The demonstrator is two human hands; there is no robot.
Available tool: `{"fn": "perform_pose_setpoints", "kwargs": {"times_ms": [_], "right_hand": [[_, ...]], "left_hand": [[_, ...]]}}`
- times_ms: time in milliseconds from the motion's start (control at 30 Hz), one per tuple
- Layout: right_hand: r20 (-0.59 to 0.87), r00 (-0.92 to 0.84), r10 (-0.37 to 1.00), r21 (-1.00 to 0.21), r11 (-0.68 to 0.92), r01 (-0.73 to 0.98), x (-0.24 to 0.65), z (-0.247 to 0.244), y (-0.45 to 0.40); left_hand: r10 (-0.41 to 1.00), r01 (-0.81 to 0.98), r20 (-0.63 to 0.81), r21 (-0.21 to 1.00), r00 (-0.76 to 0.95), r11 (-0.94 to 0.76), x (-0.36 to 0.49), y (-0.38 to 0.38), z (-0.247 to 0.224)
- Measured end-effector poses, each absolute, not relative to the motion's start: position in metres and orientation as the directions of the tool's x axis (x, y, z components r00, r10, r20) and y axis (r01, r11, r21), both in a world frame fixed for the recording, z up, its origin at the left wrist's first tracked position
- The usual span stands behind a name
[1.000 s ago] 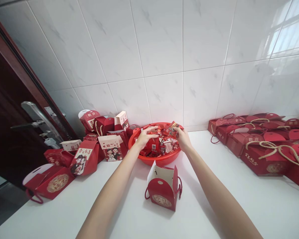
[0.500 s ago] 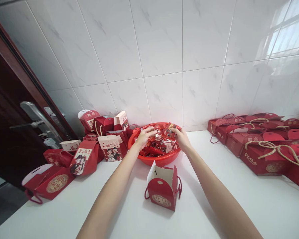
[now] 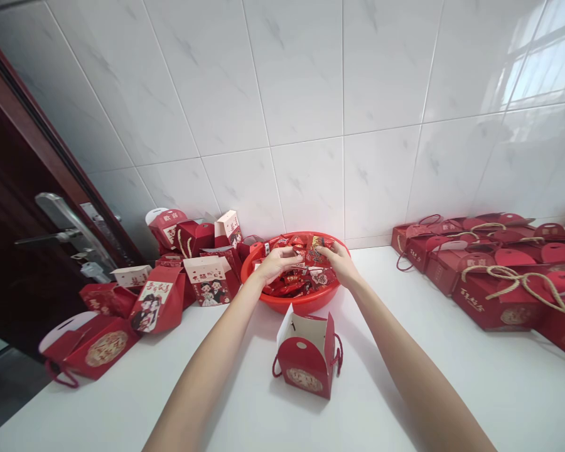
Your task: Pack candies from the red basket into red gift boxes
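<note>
White marbled wall tiles point(image 3: 306, 69) rise behind a smooth white bench point(image 3: 179, 389). Both hands' fingers, left point(image 3: 275, 266) and right point(image 3: 338, 263), curl loosely over red wrapped packets point(image 3: 306, 276) in a round red plastic basin point(image 3: 299, 306); whether they grip any, I cannot tell. Nearer than the fingers stands an open red cardboard box point(image 3: 306, 361).

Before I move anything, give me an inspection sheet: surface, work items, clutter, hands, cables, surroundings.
Surface: white tabletop, no spill seen.
Work items: red basin of small wrapped packets; in front of it, an upright red box, top open.
Clutter: mixed red boxes crowded on the left; red boxes with handles packed together on the right.
Hands: left hand and right hand both at the packets; grip unclear.
Cables: nothing seen.
Surroundings: pale tiled wall behind; dark door with metal handle at left.
</note>
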State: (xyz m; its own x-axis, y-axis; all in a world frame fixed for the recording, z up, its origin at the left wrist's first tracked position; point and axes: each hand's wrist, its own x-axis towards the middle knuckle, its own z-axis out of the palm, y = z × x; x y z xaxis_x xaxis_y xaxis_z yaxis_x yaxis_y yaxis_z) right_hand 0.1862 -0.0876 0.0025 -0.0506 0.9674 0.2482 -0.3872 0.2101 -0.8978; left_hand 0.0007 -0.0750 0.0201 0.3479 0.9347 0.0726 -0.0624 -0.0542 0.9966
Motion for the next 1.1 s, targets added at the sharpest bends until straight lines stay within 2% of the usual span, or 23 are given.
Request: {"fn": "perform_pose_setpoints", "kwargs": {"times_ms": [133,267,467,600,667,767,867,967,1033,1100], "right_hand": [[0.240,-0.027,0.970,-0.897,0.211,-0.389,0.186,0.002,-0.087],[0.219,0.027,0.975,-0.887,0.210,-0.411,0.186,0.001,-0.084],[0.209,0.093,0.973,-0.841,0.228,-0.491,0.185,-0.001,-0.080],[0.184,0.154,0.971,-0.822,0.238,-0.517,0.183,-0.003,-0.076],[0.171,0.212,0.962,-0.805,0.261,-0.533,0.183,-0.004,-0.074],[0.152,0.275,0.949,-0.775,0.287,-0.563,0.183,-0.005,-0.071],[0.136,0.278,0.951,-0.766,0.279,-0.579,0.183,-0.006,-0.070],[0.133,0.285,0.949,-0.765,0.281,-0.579,0.183,-0.006,-0.069],[0.130,0.293,0.947,-0.770,0.282,-0.572,0.183,-0.006,-0.069],[0.126,0.294,0.947,-0.781,0.277,-0.560,0.183,-0.006,-0.070]], "left_hand": [[0.925,-0.041,0.087,0.996,0.369,-0.077,-0.002,-0.071,0.017],[0.962,0.056,0.078,0.994,0.261,-0.096,-0.005,-0.063,0.009],[0.959,0.215,0.240,0.939,0.147,-0.268,-0.008,-0.054,-0.003],[0.949,0.352,0.295,0.882,0.108,-0.314,0.002,-0.050,-0.001],[0.940,0.382,0.306,0.859,0.150,-0.341,0.010,-0.050,0.001],[0.907,0.386,0.281,0.835,0.313,-0.392,0.018,-0.051,0.002],[0.902,0.603,0.240,0.678,0.359,-0.420,0.015,-0.056,0.004],[0.951,0.840,0.102,0.447,0.293,-0.307,0.005,-0.060,0.005],[0.964,0.893,0.025,0.372,0.263,-0.253,0.000,-0.062,0.004],[0.962,0.904,-0.015,0.348,0.271,-0.249,-0.001,-0.064,0.004]]}}
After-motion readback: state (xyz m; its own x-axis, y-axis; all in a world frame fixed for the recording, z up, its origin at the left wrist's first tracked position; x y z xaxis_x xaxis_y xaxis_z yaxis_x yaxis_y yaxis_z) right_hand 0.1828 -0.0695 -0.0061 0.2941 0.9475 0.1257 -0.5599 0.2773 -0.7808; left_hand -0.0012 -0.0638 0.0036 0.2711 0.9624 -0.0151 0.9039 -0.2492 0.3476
